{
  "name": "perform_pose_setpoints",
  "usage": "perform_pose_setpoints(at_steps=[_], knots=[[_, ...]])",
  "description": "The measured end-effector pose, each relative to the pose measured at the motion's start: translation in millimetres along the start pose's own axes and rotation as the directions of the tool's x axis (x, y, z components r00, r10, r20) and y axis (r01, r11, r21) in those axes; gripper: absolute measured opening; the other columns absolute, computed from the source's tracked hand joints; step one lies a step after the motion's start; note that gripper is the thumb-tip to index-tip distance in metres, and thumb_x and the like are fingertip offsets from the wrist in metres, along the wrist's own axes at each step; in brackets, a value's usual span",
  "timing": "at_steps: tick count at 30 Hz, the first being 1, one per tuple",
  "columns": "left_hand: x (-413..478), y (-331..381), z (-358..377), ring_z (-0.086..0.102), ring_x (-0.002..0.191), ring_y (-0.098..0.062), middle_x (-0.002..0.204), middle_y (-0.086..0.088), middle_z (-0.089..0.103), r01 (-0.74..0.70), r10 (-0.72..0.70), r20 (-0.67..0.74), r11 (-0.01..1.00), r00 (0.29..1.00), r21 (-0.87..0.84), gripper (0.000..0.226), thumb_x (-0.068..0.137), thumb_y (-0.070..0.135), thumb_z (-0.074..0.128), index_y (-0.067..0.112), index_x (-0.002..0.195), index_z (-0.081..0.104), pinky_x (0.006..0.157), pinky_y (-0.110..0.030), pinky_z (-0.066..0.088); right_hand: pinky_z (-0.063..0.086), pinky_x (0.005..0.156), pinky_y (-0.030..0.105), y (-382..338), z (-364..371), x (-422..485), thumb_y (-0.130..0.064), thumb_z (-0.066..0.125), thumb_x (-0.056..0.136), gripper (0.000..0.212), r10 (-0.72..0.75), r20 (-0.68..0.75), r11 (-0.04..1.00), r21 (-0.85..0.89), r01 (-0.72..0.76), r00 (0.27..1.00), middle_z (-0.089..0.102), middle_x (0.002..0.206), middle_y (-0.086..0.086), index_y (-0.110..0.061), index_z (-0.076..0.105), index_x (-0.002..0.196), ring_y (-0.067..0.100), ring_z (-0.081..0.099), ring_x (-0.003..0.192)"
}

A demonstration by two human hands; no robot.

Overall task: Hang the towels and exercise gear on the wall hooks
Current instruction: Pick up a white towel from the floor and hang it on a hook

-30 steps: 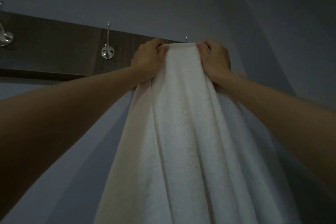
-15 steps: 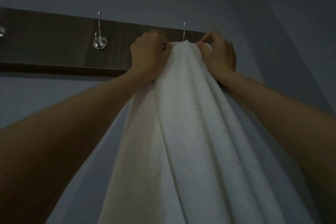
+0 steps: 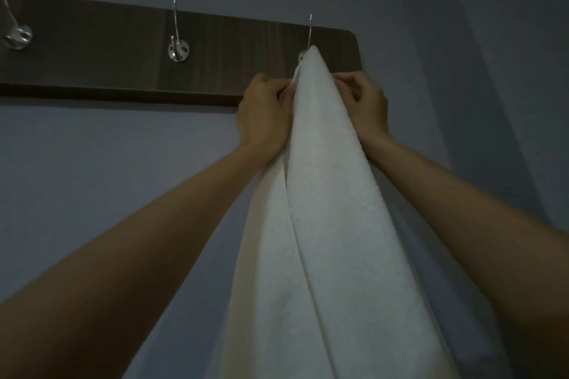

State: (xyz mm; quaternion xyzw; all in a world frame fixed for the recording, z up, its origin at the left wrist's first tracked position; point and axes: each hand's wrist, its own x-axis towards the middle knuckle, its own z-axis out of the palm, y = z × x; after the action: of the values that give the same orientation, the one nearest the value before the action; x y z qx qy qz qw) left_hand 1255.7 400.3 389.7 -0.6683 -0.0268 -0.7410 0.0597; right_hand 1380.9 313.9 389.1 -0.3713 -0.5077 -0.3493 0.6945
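A white towel (image 3: 326,194) hangs in long folds from the rightmost metal hook (image 3: 309,32) on a dark wooden hook board (image 3: 123,49). Its top forms a peak over the hook's base, which it hides. My left hand (image 3: 263,114) pinches the towel's left edge just below the peak. My right hand (image 3: 365,101) grips the right edge at the same height. Both arms reach up from the bottom corners.
Two bare metal hooks are on the board: a middle hook (image 3: 178,40) and a far-left hook (image 3: 14,28) at the frame edge. The board ends just right of the towel. A plain grey wall (image 3: 107,178) lies below, and a corner shadow falls at the right.
The towel's top went from bunched in front of the hook to draped over it in a peak. Both hands slid down a little along the towel's edges.
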Motion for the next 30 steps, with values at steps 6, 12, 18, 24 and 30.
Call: perform_pose_setpoints(at_steps=[6,12,18,24,30], knots=[[-26,18,-31,0.046,0.104,0.004,0.138,0.006,0.045,0.261,-0.164,0.277,0.894,0.947,-0.365,0.046,0.1,0.038,0.038,0.023,0.143,0.034,0.078,-0.007,0.036,0.042,0.105,0.03,-32,-22,-30,-0.042,0.043,0.097,0.04,0.193,0.205,0.949,0.208,-0.236,0.959,0.053,0.131,-0.009,-0.028,0.049,0.134,0.005,0.051,0.116],[-70,33,-25,0.033,0.134,-0.011,0.153,0.002,0.027,0.255,-0.122,0.358,0.901,0.926,-0.352,0.058,0.099,0.04,0.039,0.029,0.15,0.014,0.102,-0.023,0.029,0.035,0.111,0.027,-42,-13,-68,-0.034,0.032,0.102,0.05,0.096,0.338,0.979,0.139,-0.151,0.936,0.032,0.15,-0.001,-0.025,0.018,0.148,0.008,0.041,0.128],[-123,26,-24,0.032,0.132,-0.003,0.153,0.005,0.025,0.309,-0.161,0.338,0.839,0.927,-0.447,0.062,0.098,0.037,0.043,0.031,0.15,0.009,0.107,-0.022,0.029,0.021,0.115,0.03,-36,-9,-98,-0.043,0.035,0.099,0.057,0.116,0.302,0.993,-0.032,-0.112,0.946,0.012,0.158,-0.003,-0.034,0.009,0.148,0.014,0.023,0.141],[-179,8,-34,0.032,0.13,0.007,0.146,0.016,0.027,0.362,-0.189,0.379,0.812,0.906,-0.459,0.063,0.098,0.032,0.048,0.034,0.149,0.011,0.108,-0.018,0.029,0.012,0.119,0.04,-25,-8,-149,-0.045,0.038,0.097,0.06,0.141,0.318,0.976,-0.203,-0.078,0.938,0.003,0.159,-0.004,-0.039,0.006,0.148,0.014,0.013,0.144],[-257,10,-50,0.032,0.115,0.021,0.132,0.014,0.03,0.366,-0.229,0.383,0.868,0.895,-0.335,0.056,0.101,0.025,0.038,0.033,0.149,0.009,0.101,-0.001,0.024,0.016,0.118,0.047,-12,-19,-209,-0.042,0.032,0.099,0.056,0.172,0.247,0.955,-0.278,-0.1,0.953,0.007,0.159,-0.004,-0.042,0.003,0.147,0.012,0.014,0.144]])
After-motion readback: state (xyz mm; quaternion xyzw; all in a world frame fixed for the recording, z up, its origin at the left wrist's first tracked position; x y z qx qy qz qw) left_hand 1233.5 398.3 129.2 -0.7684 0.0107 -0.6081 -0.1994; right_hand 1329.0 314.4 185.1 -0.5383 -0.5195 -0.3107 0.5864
